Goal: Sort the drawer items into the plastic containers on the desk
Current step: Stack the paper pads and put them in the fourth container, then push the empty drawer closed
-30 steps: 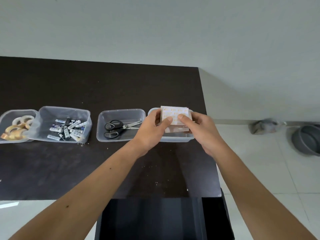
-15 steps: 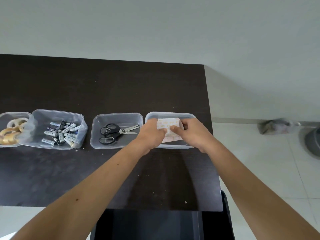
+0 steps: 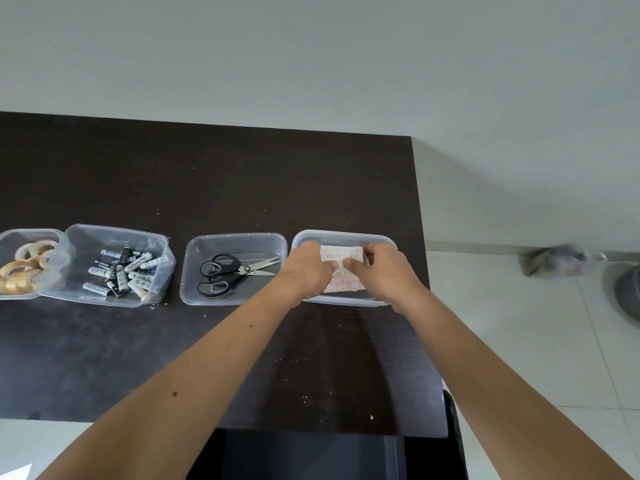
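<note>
Containers: 4 | scissors (image 3: 232,274): 1 | left hand (image 3: 310,270), right hand (image 3: 382,271): both pinching paper stack (image 3: 341,253) inside rightmost container (image 3: 346,234) | batteries (image 3: 124,273): many

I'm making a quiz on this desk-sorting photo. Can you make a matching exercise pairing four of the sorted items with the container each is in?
Items:
1. tape rolls
2. batteries
3. scissors
4. paper packets

Places:
A. rightmost container, under both hands
B. second container from the left
C. leftmost container, cut off by the picture's edge
D. third container from the left

Pairs: 1-C, 2-B, 3-D, 4-A
</note>
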A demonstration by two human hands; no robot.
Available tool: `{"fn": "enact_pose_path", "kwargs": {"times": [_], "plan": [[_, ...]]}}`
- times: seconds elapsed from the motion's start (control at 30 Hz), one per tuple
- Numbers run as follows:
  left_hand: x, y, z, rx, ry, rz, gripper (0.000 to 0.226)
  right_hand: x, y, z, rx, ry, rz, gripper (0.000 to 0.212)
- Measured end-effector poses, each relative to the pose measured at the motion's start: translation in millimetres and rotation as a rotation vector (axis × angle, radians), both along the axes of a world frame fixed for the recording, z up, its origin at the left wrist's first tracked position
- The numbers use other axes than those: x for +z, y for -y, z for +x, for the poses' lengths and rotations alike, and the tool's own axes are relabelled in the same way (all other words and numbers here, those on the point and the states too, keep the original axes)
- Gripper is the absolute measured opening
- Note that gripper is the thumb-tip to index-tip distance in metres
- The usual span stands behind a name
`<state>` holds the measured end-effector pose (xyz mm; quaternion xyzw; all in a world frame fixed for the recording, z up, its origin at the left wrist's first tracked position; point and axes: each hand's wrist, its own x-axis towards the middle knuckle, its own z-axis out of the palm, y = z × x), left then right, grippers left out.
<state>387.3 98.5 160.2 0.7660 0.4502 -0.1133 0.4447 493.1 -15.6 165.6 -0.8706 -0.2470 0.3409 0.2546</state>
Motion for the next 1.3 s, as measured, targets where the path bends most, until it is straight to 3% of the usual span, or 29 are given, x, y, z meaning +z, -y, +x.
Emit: {"fn": "enact_pose_path", "kwargs": {"times": [0.27,0.47,0.67,0.8,0.9,1.03,1.3], "plan": [[5.8,8.6,-12.6,0.102,0.184,0.044,0.047,8.2,9.3,-10.5,-0.041,0.100,0.109,0.041],[27.1,12.4,-49.8,0.104,0.381,0.106,0.042,25.0,26.5,-17.3,-0.043,0.242,0.185,0.039],[35.8,36.3,-121.6,0.178,0.676,0.147,0.038,40.3,69.1,-67.8,0.033,0.385,0.262,0.045],[24.4,74.4,-201.2,0.172,0.777,0.111,0.037,35.5,115.1,-138.8,0.057,0.427,0.327,0.046],[3.8,111.4,-273.7,0.140,0.783,0.056,0.036,18.9,158.2,-201.1,0.106,0.416,0.334,0.043],[-38.3,159.6,-361.7,0.055,0.646,0.020,0.034,-20.2,219.2,-278.9,0.153,0.295,0.310,0.041],[-104.6,227.7,-454.5,-0.165,0.364,0.166,0.040,-98.2,308.0,-368.9,0.182,0.133,0.119,0.052]]}}
